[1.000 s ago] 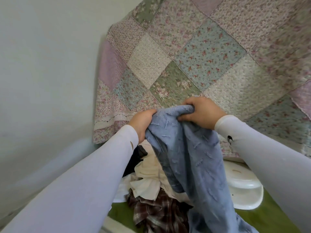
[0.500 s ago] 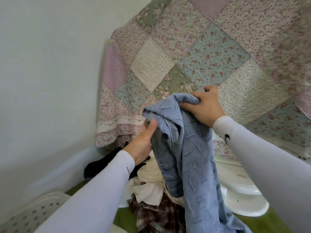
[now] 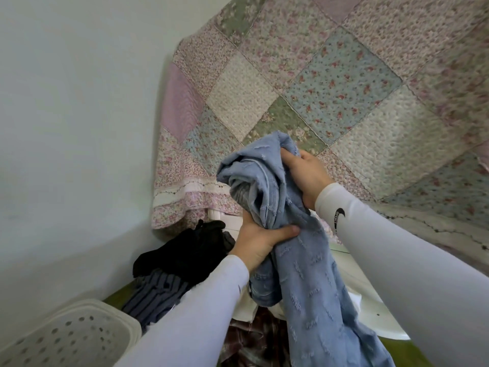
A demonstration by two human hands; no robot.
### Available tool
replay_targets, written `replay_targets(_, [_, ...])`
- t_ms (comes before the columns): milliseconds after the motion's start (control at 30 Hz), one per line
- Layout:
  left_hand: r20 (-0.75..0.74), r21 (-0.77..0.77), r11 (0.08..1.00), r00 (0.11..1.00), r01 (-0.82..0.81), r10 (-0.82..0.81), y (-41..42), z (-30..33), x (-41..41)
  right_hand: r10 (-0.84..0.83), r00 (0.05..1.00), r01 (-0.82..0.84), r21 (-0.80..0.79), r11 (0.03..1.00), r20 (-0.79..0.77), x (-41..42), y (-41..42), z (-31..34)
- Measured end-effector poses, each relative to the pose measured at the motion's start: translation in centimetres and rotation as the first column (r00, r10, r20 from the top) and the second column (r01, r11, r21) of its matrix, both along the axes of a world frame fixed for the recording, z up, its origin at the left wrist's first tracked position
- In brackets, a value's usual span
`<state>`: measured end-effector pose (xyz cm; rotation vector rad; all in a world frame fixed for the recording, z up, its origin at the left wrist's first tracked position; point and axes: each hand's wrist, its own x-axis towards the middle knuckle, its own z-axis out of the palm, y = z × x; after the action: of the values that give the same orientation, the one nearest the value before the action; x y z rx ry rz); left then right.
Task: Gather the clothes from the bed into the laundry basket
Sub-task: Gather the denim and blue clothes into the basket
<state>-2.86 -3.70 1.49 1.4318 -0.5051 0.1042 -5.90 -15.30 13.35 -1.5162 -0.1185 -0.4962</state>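
Observation:
A light blue distressed denim garment (image 3: 304,282) hangs bunched between both hands in front of the quilted bed. My right hand (image 3: 307,176) grips its upper fold from the right. My left hand (image 3: 258,241) clamps it lower down, thumb across the fabric. Below lie a black garment (image 3: 190,247), a striped blue-grey garment (image 3: 156,295), a cream garment (image 3: 246,308) and a plaid shirt (image 3: 254,340), heaped together. The white perforated laundry basket (image 3: 66,337) shows at the bottom left, partly cut off by the frame.
A floral patchwork quilt (image 3: 330,83) covers the bed and hangs over its edge. A pale wall (image 3: 74,115) runs along the left. A white plastic object (image 3: 375,313) sits on the green floor (image 3: 407,350) at the right, partly behind my arm.
My left hand slid down the denim and closed around it lower. The view has tilted so that the basket and the dark clothes at the left are in sight.

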Motion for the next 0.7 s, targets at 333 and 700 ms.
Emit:
replay_targets(333, [-0.005, -0.172, 0.985, 1.0, -0.025, 0.025, 0.5, 0.7, 0.3, 0.105, 0.992, -0.103, 0.024, 0.994, -0.075, 0.6, -1.8, -1.9])
replay_targets(700, [-0.019, -0.331, 0.886, 0.941, -0.324, 0.337, 4.0, 6.2, 2.6, 0.03, 0.815, -0.005, 0.046, 0.999, -0.578, 0.2, -4.8, -8.7])
